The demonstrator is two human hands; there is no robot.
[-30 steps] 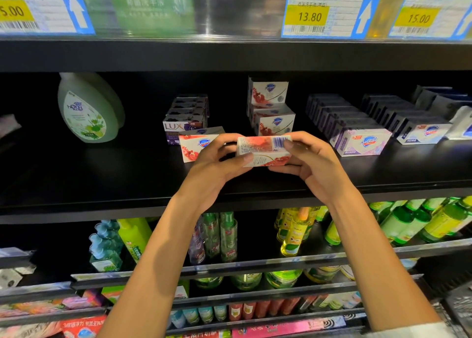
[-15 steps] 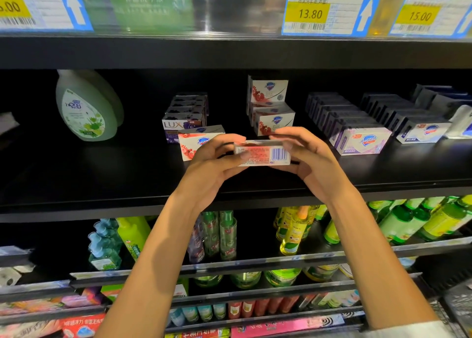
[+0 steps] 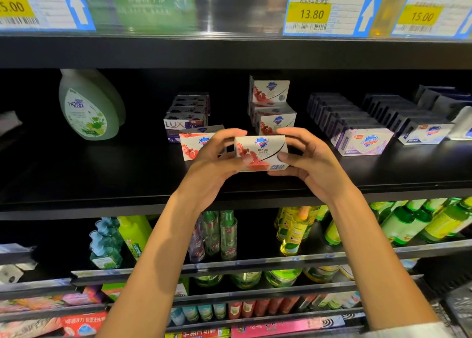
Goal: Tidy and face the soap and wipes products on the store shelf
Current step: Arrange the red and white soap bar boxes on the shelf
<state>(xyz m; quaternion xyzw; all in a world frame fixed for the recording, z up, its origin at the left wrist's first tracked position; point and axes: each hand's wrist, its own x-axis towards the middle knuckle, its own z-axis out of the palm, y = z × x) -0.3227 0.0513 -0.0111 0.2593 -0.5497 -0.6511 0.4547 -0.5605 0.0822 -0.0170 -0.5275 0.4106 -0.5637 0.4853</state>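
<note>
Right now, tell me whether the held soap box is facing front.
Facing front: the soap box shows its Safeguard logo toward the camera, gripped by the left hand and right hand.

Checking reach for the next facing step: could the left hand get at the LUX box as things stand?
Probably not right away: the left hand grips the Safeguard box together with the right hand. Once freed, the LUX box sits unobstructed just behind it.

Black shelving [image 3: 76, 184], dim recesses; yellow price tags [image 3: 332, 12] on glossy upper rail, 13.80, 15.00.
</note>
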